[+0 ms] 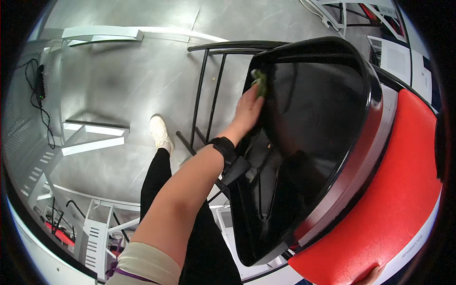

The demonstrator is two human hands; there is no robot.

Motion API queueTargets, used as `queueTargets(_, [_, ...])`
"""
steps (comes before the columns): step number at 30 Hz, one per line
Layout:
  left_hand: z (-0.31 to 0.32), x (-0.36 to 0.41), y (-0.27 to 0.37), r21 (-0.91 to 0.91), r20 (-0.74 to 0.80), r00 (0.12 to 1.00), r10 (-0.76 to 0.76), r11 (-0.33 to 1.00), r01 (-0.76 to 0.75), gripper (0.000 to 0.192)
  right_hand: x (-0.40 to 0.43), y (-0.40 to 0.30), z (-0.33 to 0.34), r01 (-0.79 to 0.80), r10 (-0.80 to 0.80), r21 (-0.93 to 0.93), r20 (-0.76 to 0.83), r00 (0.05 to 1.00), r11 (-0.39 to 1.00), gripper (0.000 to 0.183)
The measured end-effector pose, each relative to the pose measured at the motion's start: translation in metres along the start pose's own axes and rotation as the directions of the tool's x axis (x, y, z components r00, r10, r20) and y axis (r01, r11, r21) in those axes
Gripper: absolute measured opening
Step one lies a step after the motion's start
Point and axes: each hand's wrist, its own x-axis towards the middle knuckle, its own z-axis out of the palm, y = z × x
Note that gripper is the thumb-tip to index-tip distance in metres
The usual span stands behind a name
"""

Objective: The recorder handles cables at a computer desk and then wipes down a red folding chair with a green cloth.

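Note:
My left hand [249, 107], with a dark band on its wrist, reaches in from the lower left. Pinched in its fingers is a crumpled green cloth [261, 83], against the left edge of a glossy black plastic chair shell [317, 99]. The chair is tilted, and its black tubular metal legs [201, 96] stick out to the left. Along the right side of the shell lies a red padded cushion [384, 199]. At the bottom edge, part of my right hand [372, 276] grips the cushion's rim and dents its cover; most of this hand is out of view.
White metal frames [94, 139] stand on the grey floor [110, 85] at left. A black power strip [40, 83] with a cable hangs on a perforated panel. More white frames [96, 235] with red and black parts are at lower left. My shoe [160, 131] is beside the chair legs.

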Motion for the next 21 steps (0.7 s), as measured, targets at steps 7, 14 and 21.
queueTargets(7, [-0.008,-0.064,0.026,-0.081,0.209,0.92,-0.332,0.932,0.354,0.059,0.003,0.023,-0.013,0.003,-0.002,0.011,-0.151,0.988,1.0,0.056])
queueTargets(14, [-0.049,-0.162,0.177,-0.141,0.343,0.931,-0.127,0.973,0.184,0.059,0.01,0.042,-0.027,-0.066,0.059,-0.036,-0.168,0.984,0.997,0.053])
queueTargets(21, [-0.085,-0.23,0.192,-0.23,0.63,0.771,-0.099,0.924,0.306,0.05,0.008,0.047,-0.024,-0.053,0.047,-0.031,-0.167,0.985,0.998,0.052])
